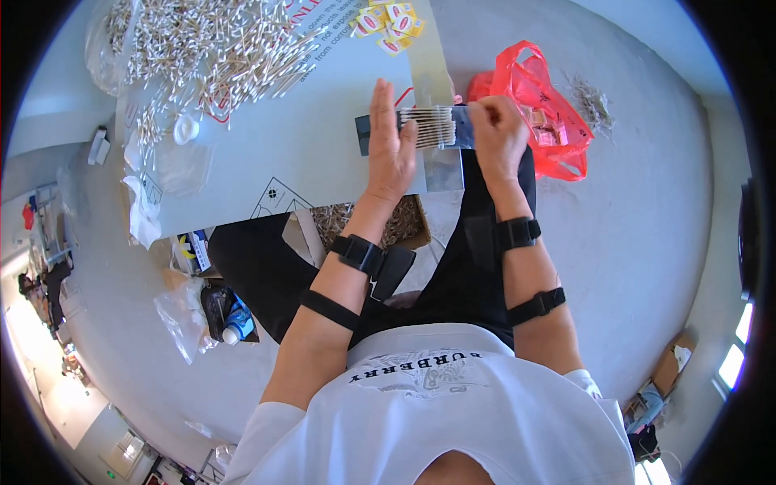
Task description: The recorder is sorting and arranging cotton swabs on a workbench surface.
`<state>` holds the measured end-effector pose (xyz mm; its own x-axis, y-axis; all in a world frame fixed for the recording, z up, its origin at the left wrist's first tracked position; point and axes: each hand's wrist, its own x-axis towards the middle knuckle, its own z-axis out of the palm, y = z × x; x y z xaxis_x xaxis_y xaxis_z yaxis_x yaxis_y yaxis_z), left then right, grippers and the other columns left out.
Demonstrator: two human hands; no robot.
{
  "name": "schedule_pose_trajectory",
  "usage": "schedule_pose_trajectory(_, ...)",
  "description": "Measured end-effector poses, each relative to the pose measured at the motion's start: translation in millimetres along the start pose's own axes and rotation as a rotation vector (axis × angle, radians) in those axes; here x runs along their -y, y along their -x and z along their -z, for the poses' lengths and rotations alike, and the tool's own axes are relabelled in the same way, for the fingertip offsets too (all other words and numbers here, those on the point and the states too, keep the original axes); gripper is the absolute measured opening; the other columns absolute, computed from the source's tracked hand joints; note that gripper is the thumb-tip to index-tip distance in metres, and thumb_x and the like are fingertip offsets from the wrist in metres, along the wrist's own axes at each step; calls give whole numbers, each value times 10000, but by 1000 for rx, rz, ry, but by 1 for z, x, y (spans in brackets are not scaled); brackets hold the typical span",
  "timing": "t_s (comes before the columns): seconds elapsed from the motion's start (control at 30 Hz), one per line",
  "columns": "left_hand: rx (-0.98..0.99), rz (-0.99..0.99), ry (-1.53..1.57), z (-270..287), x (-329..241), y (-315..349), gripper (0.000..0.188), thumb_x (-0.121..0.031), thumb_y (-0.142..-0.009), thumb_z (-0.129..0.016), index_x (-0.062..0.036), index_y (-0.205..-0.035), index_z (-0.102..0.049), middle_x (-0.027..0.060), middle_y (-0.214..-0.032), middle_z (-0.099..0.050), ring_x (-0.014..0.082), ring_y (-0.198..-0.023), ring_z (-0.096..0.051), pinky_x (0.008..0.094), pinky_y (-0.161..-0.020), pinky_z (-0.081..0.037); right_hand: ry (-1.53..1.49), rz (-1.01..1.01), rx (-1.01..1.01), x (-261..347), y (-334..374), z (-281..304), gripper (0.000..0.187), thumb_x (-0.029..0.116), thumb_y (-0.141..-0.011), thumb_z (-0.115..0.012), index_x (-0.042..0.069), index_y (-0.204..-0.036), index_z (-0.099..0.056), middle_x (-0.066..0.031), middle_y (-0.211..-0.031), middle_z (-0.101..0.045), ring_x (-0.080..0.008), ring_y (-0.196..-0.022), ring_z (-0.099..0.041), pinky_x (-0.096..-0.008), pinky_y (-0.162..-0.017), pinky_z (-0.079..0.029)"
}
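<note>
A flat row of cotton swabs (428, 128) lies side by side near the table's right edge, apparently in a clear plastic bag (463, 128). My left hand (391, 153) stands on edge at the row's left end, fingers stretched out and thumb touching the swabs. Closed in a pinch, my right hand (501, 133) grips the bag's right end; its fingertips are partly hidden. A dark flat piece (363, 135) shows beneath and left of my left hand.
A large heap of loose cotton swabs (218, 56) covers the table's far left. Small yellow-and-white labels (392, 23) lie at the far edge. A red plastic bag (572, 133) with pink packs stands right of the table. Below the table is a box of brown sticks (408, 222).
</note>
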<state>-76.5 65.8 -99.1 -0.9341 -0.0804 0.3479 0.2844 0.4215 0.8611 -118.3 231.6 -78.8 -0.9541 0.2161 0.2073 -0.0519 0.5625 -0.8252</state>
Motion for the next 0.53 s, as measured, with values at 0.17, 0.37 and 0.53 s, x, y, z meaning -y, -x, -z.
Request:
schedule_pose_trajectory(0.17, -135, 117, 206, -14, -1, -4, 559, -277, -1042, -422, 8, -1494, -258, 205, -1549, -272, 326, -1428, -295, 412, -1163, -245, -138, -285, 36, -28, 6, 2, 403, 340, -874, -707, 4, -1084, -634, -87, -877, -631, -202, -792, -607, -344, -690, -493)
schedule_pose_trajectory(0.37, -170, 192, 387, -23, -6, -5, 538, -250, -1045, -426, 16, -1488, -275, 189, -1545, -281, 273, -1441, -274, 414, -1183, -220, -1102, -875, 236, -38, 14, -5, 203, 256, -879, -740, 65, -885, -671, 12, -745, -637, -63, -540, -526, -216, -439, -363)
schedule_pose_trajectory(0.53, -147, 236, 380, -27, -8, -7, 556, -257, -1040, -448, 17, -1490, -269, 155, -1561, -267, 296, -1441, -271, 419, -1187, -213, -1135, -766, 146, -30, 20, -23, 168, 171, -855, -759, 43, -935, -683, -25, -798, -698, -110, -627, -659, -227, -522, -523)
